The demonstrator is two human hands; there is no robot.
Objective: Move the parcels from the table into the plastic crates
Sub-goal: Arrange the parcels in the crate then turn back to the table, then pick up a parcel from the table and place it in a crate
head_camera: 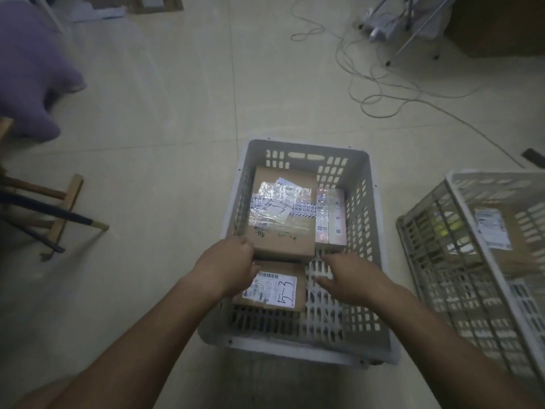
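Left hand (228,265) grips near edge of big taped box (281,215) in crate (364,231); right hand (351,276) open, empty. Cardboard probably stiff, tape slick: hold edges.

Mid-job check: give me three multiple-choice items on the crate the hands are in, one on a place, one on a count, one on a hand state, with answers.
1. Where does the small parcel with the white label lie in the grey crate?
A. Near end, under the left hand
B. Far right corner
C. On the floor outside

2. How many parcels show in this crate?
A. One
B. Three
C. Six

3. What is the right hand doing?
A. Gripping a parcel
B. Hovering with fingers spread, holding nothing
C. Holding the crate rim

Answers:
1 A: it sits nearest the person, partly under the left hand.
2 B: the large taped box, the slim pink-white box beside it, and the labelled one.
3 B: its fingers are spread above the bare crate bottom.
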